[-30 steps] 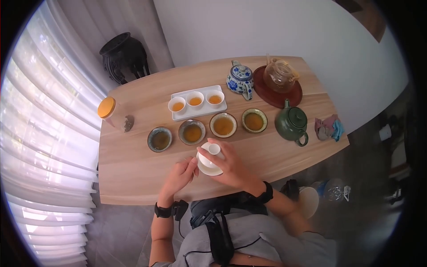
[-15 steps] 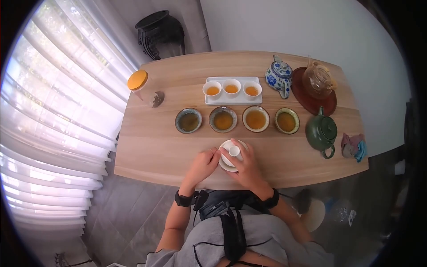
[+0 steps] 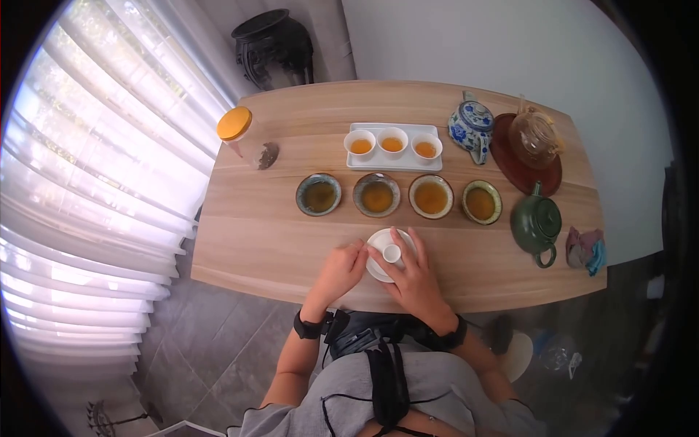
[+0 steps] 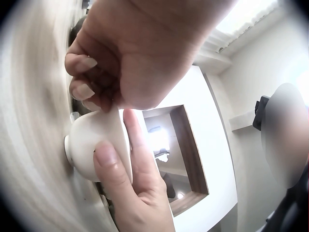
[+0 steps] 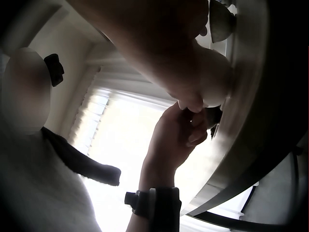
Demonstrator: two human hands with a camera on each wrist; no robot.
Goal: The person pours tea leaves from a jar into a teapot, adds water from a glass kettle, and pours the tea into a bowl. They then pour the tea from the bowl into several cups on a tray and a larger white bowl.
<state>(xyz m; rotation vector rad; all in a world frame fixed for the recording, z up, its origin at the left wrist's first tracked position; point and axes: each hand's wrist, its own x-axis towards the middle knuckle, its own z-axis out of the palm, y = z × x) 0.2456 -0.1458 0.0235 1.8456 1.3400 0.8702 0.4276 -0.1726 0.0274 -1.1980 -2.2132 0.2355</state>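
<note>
A white gaiwan [image 3: 376,270] with a ring-shaped knob on its lid stands near the table's front edge. My right hand [image 3: 415,280] grips it from the right, fingers spread over the lid around the knob. In the left wrist view, the right thumb [image 4: 107,155] presses the bowl's side. My left hand [image 3: 339,271] is at the left rim, its fingers curled and the fingertips pinching the edge. Behind the gaiwan, several tea-filled cups form a row, among them a grey-blue cup [image 3: 319,194] and a pale-rimmed cup [image 3: 431,197].
Farther back, a white tray [image 3: 393,164] bears three small white cups of tea. To the right are a green teapot [image 3: 535,222], a blue-and-white teapot [image 3: 472,125], a glass teapot [image 3: 535,138] on a red-brown tray [image 3: 502,156], and a crumpled cloth [image 3: 586,250]. An orange-lidded jar [image 3: 234,124] lies at left.
The head view has turned, so the table and everything on it appear farther right. Both hands stay at the gaiwan; the right fingers are spread wider over the lid.
</note>
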